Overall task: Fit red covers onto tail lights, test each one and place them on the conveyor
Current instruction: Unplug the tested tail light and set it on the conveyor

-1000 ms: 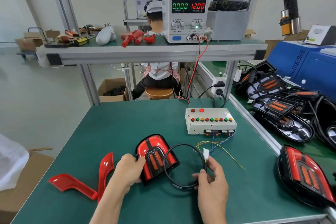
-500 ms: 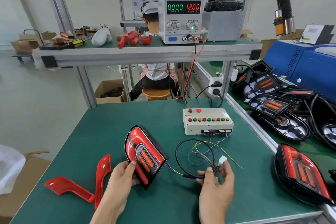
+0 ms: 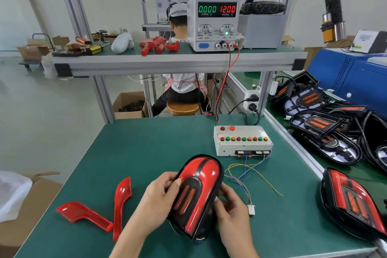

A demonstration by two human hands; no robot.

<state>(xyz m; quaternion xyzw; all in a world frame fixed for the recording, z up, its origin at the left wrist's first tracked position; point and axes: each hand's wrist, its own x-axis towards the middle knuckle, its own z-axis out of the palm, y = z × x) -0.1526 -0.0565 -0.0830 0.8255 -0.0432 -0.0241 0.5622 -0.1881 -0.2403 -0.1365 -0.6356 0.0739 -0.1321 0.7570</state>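
Right now I hold the glossy red-and-black tail light with its red cover fitted [image 3: 196, 195] upright above the green bench [image 3: 146, 148], near its front edge. My left hand [image 3: 156, 203] grips its left side, thumb pressed on the dark centre panel beside the two orange strips. My right hand [image 3: 232, 213] curls its fingers round the right rear edge of the lamp. Just right of that hand lies the small white plug [image 3: 251, 209] on thin coloured wires [image 3: 247, 174] running to the white test box with a row of coloured buttons [image 3: 243, 140]. Two loose red plastic covers [image 3: 100, 211] lie on the bench to my left, touching at their near ends. Another finished red tail light [image 3: 354, 203] rests at the right on the conveyor.
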